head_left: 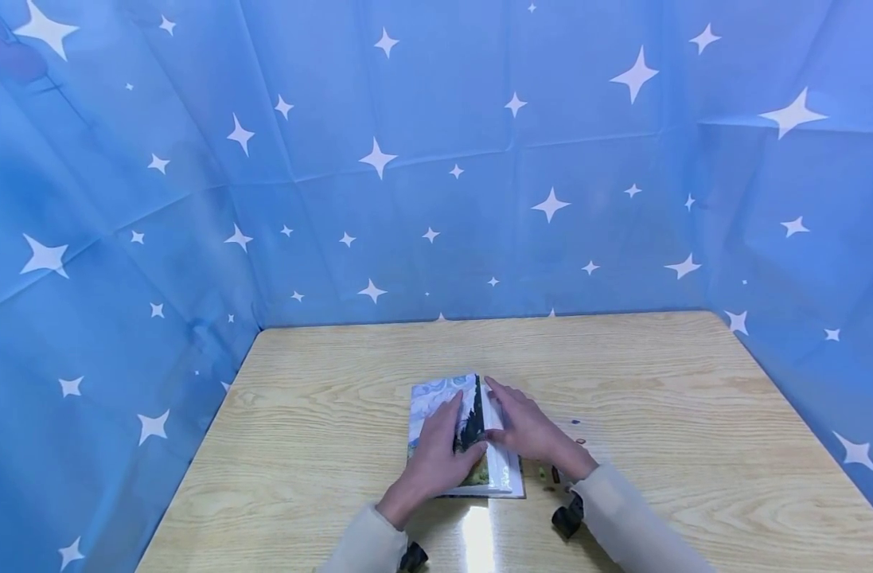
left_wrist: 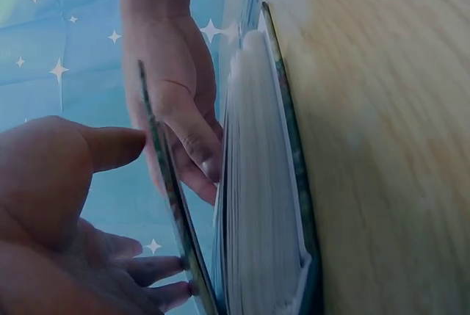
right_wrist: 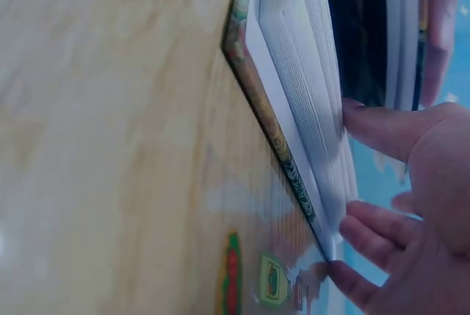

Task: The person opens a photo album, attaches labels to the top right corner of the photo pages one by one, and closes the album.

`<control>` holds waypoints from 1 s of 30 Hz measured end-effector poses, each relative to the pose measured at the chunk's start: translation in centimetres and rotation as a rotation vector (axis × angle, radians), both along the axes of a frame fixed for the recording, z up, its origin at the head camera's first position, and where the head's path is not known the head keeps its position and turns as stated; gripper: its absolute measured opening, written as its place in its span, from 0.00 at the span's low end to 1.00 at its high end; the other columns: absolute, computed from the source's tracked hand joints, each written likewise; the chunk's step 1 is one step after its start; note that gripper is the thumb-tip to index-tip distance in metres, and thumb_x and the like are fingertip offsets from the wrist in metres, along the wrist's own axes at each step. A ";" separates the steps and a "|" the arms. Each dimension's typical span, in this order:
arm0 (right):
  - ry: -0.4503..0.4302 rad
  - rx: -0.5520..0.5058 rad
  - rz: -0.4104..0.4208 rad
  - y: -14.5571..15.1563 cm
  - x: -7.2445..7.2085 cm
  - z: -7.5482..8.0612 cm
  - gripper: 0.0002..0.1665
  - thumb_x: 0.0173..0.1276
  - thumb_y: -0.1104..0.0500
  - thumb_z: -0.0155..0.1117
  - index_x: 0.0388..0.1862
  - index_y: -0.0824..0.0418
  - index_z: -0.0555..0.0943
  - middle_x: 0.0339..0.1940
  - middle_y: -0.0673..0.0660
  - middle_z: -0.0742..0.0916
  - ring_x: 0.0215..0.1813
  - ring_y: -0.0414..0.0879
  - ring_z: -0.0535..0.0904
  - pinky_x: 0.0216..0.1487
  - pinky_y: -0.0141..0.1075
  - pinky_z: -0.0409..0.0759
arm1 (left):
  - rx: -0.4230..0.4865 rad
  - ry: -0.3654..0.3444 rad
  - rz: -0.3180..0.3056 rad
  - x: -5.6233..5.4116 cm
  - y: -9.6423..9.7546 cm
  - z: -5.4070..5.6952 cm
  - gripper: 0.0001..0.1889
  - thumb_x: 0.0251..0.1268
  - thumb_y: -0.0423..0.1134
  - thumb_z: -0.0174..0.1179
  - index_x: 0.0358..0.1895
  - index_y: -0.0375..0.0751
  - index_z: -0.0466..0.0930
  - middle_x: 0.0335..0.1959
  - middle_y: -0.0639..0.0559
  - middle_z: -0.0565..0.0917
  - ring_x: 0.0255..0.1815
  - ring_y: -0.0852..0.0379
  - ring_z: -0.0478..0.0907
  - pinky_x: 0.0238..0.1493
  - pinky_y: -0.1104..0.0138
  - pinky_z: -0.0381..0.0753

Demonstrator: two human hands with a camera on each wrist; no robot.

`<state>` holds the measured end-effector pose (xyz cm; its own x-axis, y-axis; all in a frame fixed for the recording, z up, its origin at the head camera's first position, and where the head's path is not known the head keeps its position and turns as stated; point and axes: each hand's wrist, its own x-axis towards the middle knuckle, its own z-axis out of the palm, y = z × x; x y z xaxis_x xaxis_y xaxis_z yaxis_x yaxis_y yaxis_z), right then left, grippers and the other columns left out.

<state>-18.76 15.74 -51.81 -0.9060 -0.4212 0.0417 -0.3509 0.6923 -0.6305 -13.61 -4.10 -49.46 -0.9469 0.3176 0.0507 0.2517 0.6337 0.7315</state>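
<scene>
A thick album-like book (head_left: 430, 391) with a painted landscape cover lies on the table in the head view, its front cover tilted slightly up from the pages. My left hand (head_left: 436, 458) rests on that cover with straight fingers, the thumb near its free edge. In the left wrist view the cover (left_wrist: 175, 197) stands apart from the page block (left_wrist: 257, 175). My right hand (head_left: 529, 426) is at the book's right side. Its thumb (right_wrist: 385, 131) touches the pages (right_wrist: 308, 73) in the right wrist view, and the extended fingers reach their outer edge.
Several small colourful shapes (right_wrist: 273, 282) lie on what looks like a clear sheet, right of the book. The wooden table (head_left: 321, 398) is bordered by a blue star-patterned cloth (head_left: 443, 199) at the back and sides. A dark wrist camera (head_left: 568, 517) hangs under the right sleeve.
</scene>
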 end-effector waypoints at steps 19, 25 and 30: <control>-0.060 -0.049 0.005 2.7 0.2 1.1 0.44 0.68 0.58 0.67 0.78 0.61 0.59 0.73 0.66 0.70 0.70 0.63 0.70 0.69 0.58 0.68 | -0.300 0.019 -0.083 0.5 0.6 -0.4 0.44 0.67 0.49 0.61 0.79 0.40 0.49 0.78 0.41 0.57 0.79 0.41 0.50 0.78 0.46 0.46; -0.052 -0.057 0.000 4.4 0.5 1.7 0.39 0.72 0.56 0.63 0.77 0.63 0.60 0.74 0.67 0.69 0.70 0.64 0.69 0.66 0.60 0.71 | -0.323 0.022 -0.119 0.8 0.7 -0.3 0.41 0.69 0.49 0.59 0.79 0.41 0.51 0.78 0.39 0.56 0.80 0.40 0.48 0.78 0.44 0.45; -0.019 -0.054 -0.021 6.3 0.9 2.0 0.36 0.73 0.56 0.61 0.76 0.63 0.63 0.73 0.67 0.70 0.71 0.66 0.66 0.66 0.62 0.69 | -0.177 0.004 -0.152 0.2 -0.6 -0.1 0.35 0.69 0.48 0.59 0.76 0.40 0.59 0.77 0.38 0.60 0.79 0.40 0.51 0.77 0.44 0.48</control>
